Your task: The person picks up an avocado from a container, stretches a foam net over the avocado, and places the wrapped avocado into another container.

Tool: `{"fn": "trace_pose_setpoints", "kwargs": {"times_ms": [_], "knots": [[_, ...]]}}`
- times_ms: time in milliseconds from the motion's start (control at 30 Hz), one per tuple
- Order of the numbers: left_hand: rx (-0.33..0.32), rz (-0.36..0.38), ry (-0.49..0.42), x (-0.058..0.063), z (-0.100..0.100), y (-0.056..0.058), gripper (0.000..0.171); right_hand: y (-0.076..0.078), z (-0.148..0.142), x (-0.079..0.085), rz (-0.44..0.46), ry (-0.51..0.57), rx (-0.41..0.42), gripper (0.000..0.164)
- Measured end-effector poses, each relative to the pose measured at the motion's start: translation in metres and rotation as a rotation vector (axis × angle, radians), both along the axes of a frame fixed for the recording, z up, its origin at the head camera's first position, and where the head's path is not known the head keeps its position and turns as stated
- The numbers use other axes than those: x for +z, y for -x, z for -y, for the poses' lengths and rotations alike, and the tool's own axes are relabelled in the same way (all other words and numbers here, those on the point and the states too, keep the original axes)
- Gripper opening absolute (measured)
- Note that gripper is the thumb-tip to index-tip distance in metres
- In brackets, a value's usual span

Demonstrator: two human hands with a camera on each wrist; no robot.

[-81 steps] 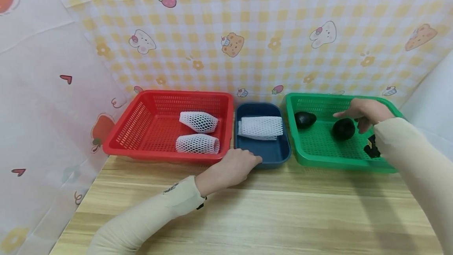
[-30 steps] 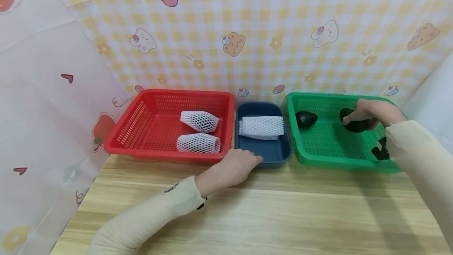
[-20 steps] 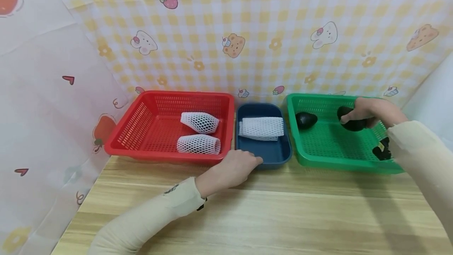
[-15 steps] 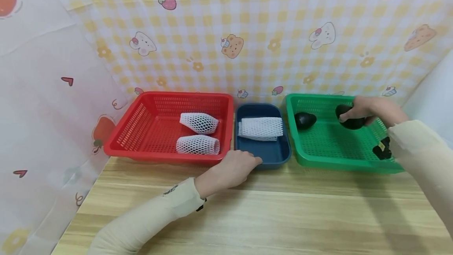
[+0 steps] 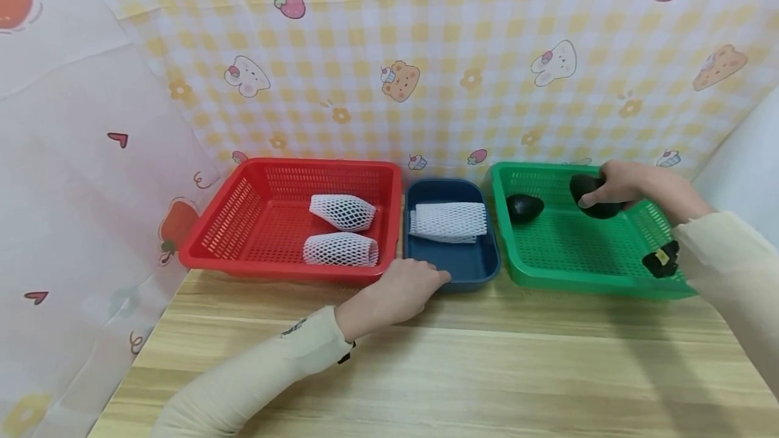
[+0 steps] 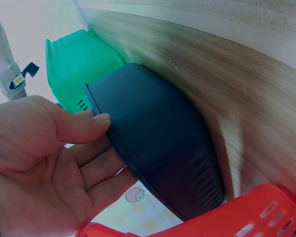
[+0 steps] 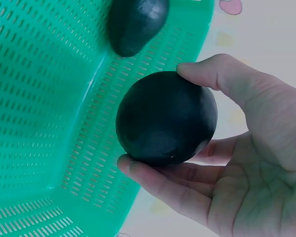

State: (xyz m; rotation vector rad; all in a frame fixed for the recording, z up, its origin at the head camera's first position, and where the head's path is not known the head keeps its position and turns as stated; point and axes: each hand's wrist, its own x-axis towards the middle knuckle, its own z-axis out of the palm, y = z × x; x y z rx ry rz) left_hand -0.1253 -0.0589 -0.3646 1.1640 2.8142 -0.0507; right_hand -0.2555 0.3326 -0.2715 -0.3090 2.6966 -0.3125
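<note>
My right hand (image 7: 256, 133) grips a dark avocado (image 7: 165, 118) between thumb and fingers. In the head view that hand (image 5: 627, 182) holds it above the floor of the green basket (image 5: 599, 282). A second dark avocado (image 5: 525, 208) lies against the basket's left side. My left hand (image 5: 398, 291) is at the near left corner of the small blue tray (image 5: 465, 265). In the left wrist view the left hand (image 6: 54, 158) pinches the tray's rim, thumb on the outer wall and fingers inside. White foam net sleeves (image 5: 450, 220) lie in the tray.
A red basket (image 5: 286, 269) stands left of the tray and contains two white foam nets, an upper net (image 5: 343, 211) and a lower net (image 5: 341, 249). The wooden table (image 5: 462, 363) runs along the front, and a patterned cloth (image 5: 341, 53) hangs behind.
My right hand has closed round the avocado, lifted it off the basket floor and moved it slightly left. My left hand stays at the tray's rim.
</note>
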Motion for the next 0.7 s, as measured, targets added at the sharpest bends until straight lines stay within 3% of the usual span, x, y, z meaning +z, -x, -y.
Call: {"fn": "trace_pose_setpoints", "kwargs": {"times_ms": [267, 567, 700], "knots": [[0.001, -0.005, 0.0, -0.002, 0.0, 0.0, 0.053, -0.007, 0.003, 0.007, -0.1, -0.033, 0.055, 0.048], [0.0, -0.011, 0.005, -0.003, 0.0, 0.0, 0.055, -0.013, 0.006, 0.016, -0.18, -0.04, 0.089, 0.067], [-0.002, -0.016, 0.006, -0.003, 0.0, 0.0, 0.055, -0.017, 0.009, 0.019, -0.199, -0.025, 0.094, 0.062]]}}
